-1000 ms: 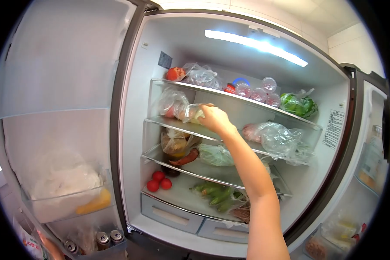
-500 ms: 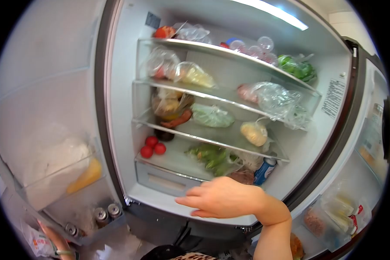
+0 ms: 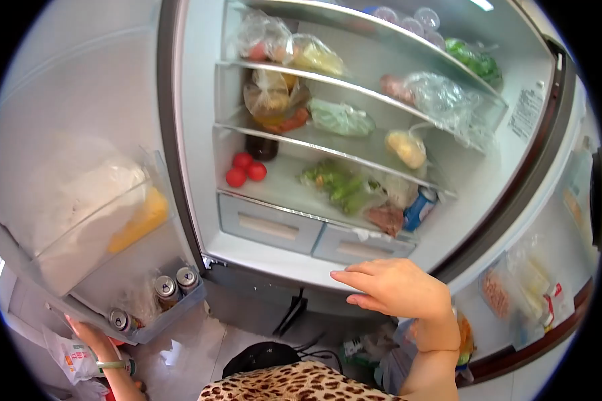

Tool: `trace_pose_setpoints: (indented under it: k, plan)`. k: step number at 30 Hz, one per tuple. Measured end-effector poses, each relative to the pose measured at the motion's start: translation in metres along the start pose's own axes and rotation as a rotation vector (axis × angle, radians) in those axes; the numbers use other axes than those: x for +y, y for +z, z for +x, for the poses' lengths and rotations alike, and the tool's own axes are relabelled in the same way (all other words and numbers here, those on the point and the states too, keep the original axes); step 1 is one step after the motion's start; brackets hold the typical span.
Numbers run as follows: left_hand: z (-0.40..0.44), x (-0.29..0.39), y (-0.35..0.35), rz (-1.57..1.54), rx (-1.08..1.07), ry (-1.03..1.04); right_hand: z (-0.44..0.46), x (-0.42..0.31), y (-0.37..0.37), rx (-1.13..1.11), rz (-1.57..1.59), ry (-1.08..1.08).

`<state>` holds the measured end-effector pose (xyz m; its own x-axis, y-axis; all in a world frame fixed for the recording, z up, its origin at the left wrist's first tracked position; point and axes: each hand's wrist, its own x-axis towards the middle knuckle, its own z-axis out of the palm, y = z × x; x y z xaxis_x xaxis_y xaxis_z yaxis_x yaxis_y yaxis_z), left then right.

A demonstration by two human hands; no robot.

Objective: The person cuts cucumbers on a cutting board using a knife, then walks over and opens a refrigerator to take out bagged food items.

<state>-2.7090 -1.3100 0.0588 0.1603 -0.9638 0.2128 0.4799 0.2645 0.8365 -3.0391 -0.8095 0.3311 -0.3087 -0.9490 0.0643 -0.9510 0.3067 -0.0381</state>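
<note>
My right hand (image 3: 398,287) is in front of the open fridge's lower edge, fingers apart and holding nothing. My left hand (image 3: 90,334), with a bangle at the wrist, is low at the left by the bottom of the left fridge door; its fingers are partly hidden. A white plastic bag (image 3: 73,354) hangs close to it. On the shelves lie a bag of pale yellow food (image 3: 318,57), a green bag (image 3: 341,117), a knotted bag of yellowish food (image 3: 406,148), red tomatoes (image 3: 249,170) and bagged green vegetables (image 3: 338,186).
The left door's bin (image 3: 170,314) holds cans. The right door (image 3: 515,294) stands open with bagged food. Two drawers (image 3: 267,224) are at the fridge bottom. More bags (image 3: 381,354) and a black object (image 3: 264,357) are low in front.
My right hand has let go of the yellow bag on the upper shelf and come down and out of the fridge. The view has tilted downward, showing more of my left hand.
</note>
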Motion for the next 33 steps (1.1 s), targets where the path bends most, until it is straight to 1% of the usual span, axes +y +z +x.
trace_pose_setpoints:
  k: [2,5,8,11,13,16,18,20,22,23,26,27,28,31,32,33]
  plan:
    - [-0.003,0.005,0.006,0.024,0.005,0.0,-0.008,-0.008,0.016,0.004,0.06,0.024]
    - [-0.001,0.001,-0.006,0.567,-0.108,0.287,-0.023,-0.013,0.043,-0.041,0.115,0.126]
    - [0.004,-0.005,-0.016,0.951,-0.187,0.621,-0.035,-0.028,0.051,-0.078,0.141,0.26]
    - [-0.008,0.014,0.0,0.82,-0.171,0.39,-0.051,-0.036,0.065,-0.072,0.152,0.363]
    - [-0.02,0.031,0.016,0.714,-0.16,0.25,-0.059,-0.041,0.071,-0.071,0.156,0.371]
    - [-0.017,0.023,0.011,0.734,-0.175,0.325,-0.066,-0.053,0.071,-0.085,0.186,0.4]
    - [-0.021,0.021,0.015,0.797,-0.054,0.403,-0.069,-0.056,0.074,-0.073,0.221,0.392]
    - [-0.015,0.023,0.016,0.527,-0.057,0.199,-0.072,-0.058,0.078,-0.084,0.237,0.404]
    - [-0.026,0.036,0.03,0.317,-0.044,0.088,-0.076,-0.054,0.085,-0.078,0.241,0.39]
    - [-0.018,0.028,0.022,0.309,-0.071,0.088,-0.076,-0.052,0.085,-0.135,0.26,0.421]
    - [-0.029,0.037,0.034,0.237,-0.055,0.068,-0.079,-0.034,0.096,-0.142,0.291,0.413]
    - [-0.009,0.019,0.014,0.294,-0.14,0.138,-0.077,-0.025,0.097,-0.169,0.305,0.423]
    - [-0.015,0.026,0.015,0.291,-0.11,0.141,-0.076,-0.012,0.106,-0.16,0.353,0.431]
    - [-0.032,0.042,0.031,0.328,-0.028,0.125,-0.065,0.03,0.117,-0.075,0.432,0.457]
    - [-0.036,0.046,0.036,0.341,-0.011,0.117,-0.06,0.051,0.128,-0.011,0.531,0.526]
    - [-0.04,0.051,0.039,0.35,0.001,0.105,-0.054,0.075,0.138,0.123,0.547,0.543]
